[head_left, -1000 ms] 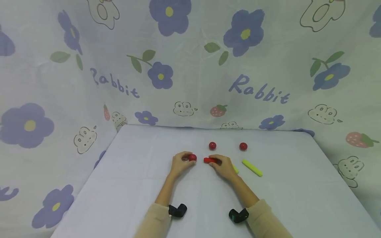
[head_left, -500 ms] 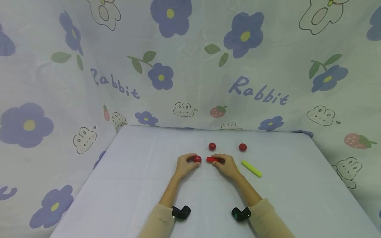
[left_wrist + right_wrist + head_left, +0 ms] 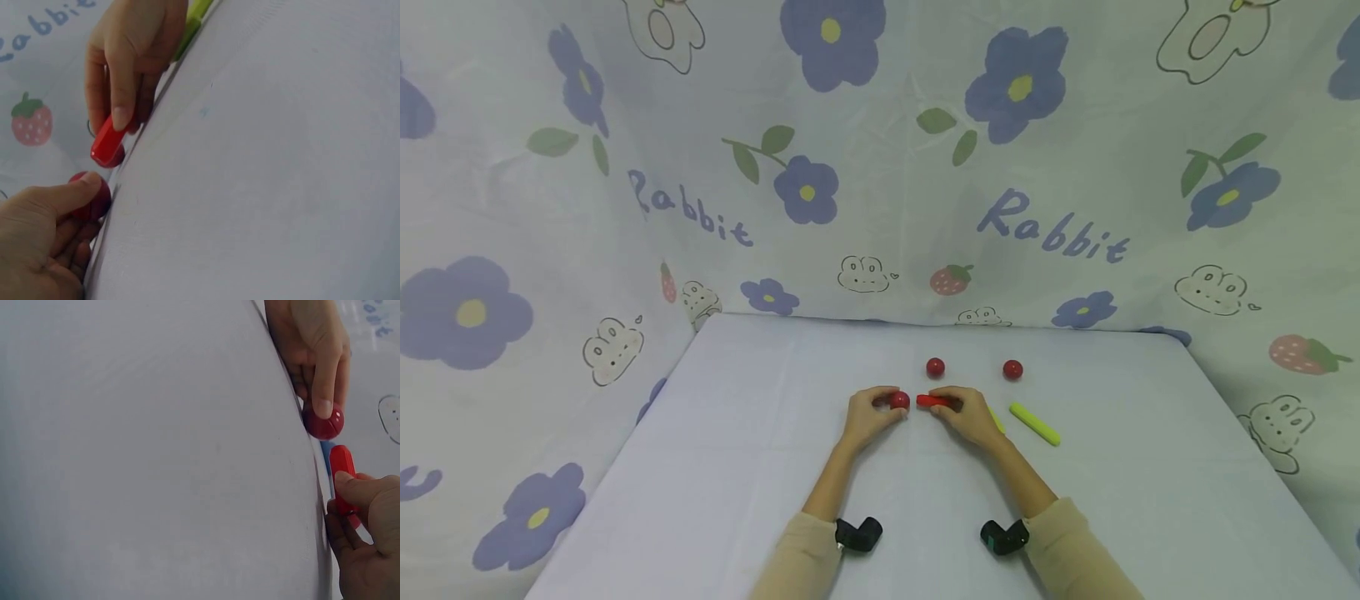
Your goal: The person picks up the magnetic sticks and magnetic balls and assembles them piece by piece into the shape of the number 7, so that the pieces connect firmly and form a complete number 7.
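My left hand (image 3: 867, 421) pinches a dark red ball (image 3: 899, 401) between thumb and fingers, low over the white table. Facing it, my right hand (image 3: 970, 418) pinches a short bright red stick (image 3: 931, 401), whose free end points at the ball. A small gap parts the stick from the ball in the head view. In the left wrist view the red stick (image 3: 107, 142) slants down towards the ball (image 3: 94, 197). The right wrist view has the ball (image 3: 325, 421) just above the end of the stick (image 3: 342, 464).
Two more red balls lie behind the hands, one at the middle (image 3: 935, 367) and one to the right (image 3: 1012, 369). A yellow-green stick (image 3: 1034, 424) lies right of my right hand, and another (image 3: 996, 419) is partly hidden behind that hand. A patterned cloth hangs behind the table (image 3: 737, 417).
My left hand has moved right with the ball, narrowing the gap to the red stick. My right hand, still pinching the stick, has shifted only slightly.
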The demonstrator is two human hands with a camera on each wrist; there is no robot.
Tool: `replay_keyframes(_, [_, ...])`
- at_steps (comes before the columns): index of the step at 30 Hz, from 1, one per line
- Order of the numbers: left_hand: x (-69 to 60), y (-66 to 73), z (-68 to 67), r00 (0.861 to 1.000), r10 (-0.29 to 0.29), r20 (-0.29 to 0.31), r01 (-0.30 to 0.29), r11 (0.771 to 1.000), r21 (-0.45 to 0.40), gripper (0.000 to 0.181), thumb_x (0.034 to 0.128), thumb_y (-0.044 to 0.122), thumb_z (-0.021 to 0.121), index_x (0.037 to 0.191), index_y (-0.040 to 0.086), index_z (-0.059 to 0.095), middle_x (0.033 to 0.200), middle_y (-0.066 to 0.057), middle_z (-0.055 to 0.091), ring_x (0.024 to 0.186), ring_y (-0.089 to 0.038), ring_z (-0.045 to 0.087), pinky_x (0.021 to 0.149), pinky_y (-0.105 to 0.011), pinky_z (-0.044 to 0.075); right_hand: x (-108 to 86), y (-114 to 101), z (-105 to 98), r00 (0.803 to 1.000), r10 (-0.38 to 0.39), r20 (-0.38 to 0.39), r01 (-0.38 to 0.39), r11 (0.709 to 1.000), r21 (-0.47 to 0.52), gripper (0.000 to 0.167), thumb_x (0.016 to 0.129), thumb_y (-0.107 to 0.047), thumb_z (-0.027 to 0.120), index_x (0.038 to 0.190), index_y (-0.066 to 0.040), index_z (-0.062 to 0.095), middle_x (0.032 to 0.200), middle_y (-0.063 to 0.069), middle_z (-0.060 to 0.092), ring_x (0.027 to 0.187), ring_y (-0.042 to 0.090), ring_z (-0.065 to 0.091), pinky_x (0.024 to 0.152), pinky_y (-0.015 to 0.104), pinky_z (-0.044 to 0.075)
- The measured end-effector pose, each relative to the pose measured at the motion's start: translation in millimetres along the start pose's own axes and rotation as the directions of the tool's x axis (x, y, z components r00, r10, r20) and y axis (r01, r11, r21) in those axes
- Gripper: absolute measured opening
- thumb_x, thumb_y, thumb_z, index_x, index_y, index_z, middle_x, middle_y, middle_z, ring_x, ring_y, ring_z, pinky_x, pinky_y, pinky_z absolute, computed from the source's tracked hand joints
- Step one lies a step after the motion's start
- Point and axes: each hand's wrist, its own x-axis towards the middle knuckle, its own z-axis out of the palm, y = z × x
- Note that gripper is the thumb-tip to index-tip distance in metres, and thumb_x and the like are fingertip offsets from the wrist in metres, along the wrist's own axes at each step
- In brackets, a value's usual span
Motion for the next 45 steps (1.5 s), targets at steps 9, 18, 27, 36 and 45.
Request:
replay_keyframes(9, [-0.3,-1.0,0.8,1.0,-0.002,0.008,0.002,1.0,0.028,0.038,0.0729,0.012,0.079,0.107,0.0,0.069,0.102,-0.012,0.07,0.094,-0.024,0.063,0.082,-0.036,0.05,0.5,-5.1,1.8,1.0,0.0,-0.008,-0.001,1.0,-0.022,0.028,0.082,-0.006,0.072,0.109,-0.003,0.069,0.108,0.01,0.068,0.098,0.023,0.062,0.086,0.035,0.052])
replay_keyframes(18, [-0.6,-2.2,2.6,1.0,0.018,-0.003,-0.018,0.999,0.044,0.041,0.072,0.013,0.08,0.108,-0.002,0.068,0.101,-0.013,0.07,0.093,-0.025,0.063,0.08,-0.033,0.05,-0.8,-7.6,2.6,0.999,0.035,0.0,-0.035,0.999,-0.035,0.028,0.083,-0.006,0.071,0.11,-0.003,0.069,0.11,0.009,0.068,0.097,0.022,0.061,0.087,0.036,0.051])
replay_keyframes(27, [-0.5,-3.7,3.2,1.0,0.013,0.001,-0.013,0.999,0.043,0.041,0.0725,0.012,0.08,0.109,-0.002,0.067,0.103,-0.013,0.069,0.095,-0.025,0.063,0.082,-0.034,0.049,-0.8,-8.7,4.0,0.999,0.034,0.008,-0.034,0.999,-0.041,0.028,0.082,-0.008,0.072,0.11,-0.004,0.069,0.108,0.008,0.068,0.097,0.021,0.06,0.088,0.037,0.05])
replay_keyframes(36, [-0.1,-4.0,2.5,0.999,0.046,0.006,-0.046,0.998,0.034,0.039,0.0723,0.012,0.08,0.107,-0.003,0.068,0.1,-0.014,0.07,0.095,-0.026,0.065,0.087,-0.04,0.049,-0.4,-9.2,6.2,0.999,0.027,0.019,-0.027,0.999,-0.025,0.028,0.082,-0.007,0.072,0.109,-0.002,0.068,0.106,0.008,0.069,0.093,0.02,0.06,0.084,0.03,0.051])
replay_keyframes(45, [0.0,-5.6,4.1,1.0,0.028,-0.002,-0.028,0.999,0.039,0.04,0.0734,0.012,0.079,0.109,-0.001,0.067,0.102,-0.013,0.07,0.095,-0.025,0.065,0.086,-0.04,0.049,-1.2,-7.6,5.8,0.999,0.037,0.008,-0.037,0.999,-0.04,0.031,0.081,-0.007,0.073,0.111,-0.003,0.068,0.106,0.008,0.068,0.092,0.02,0.06,0.084,0.033,0.051])
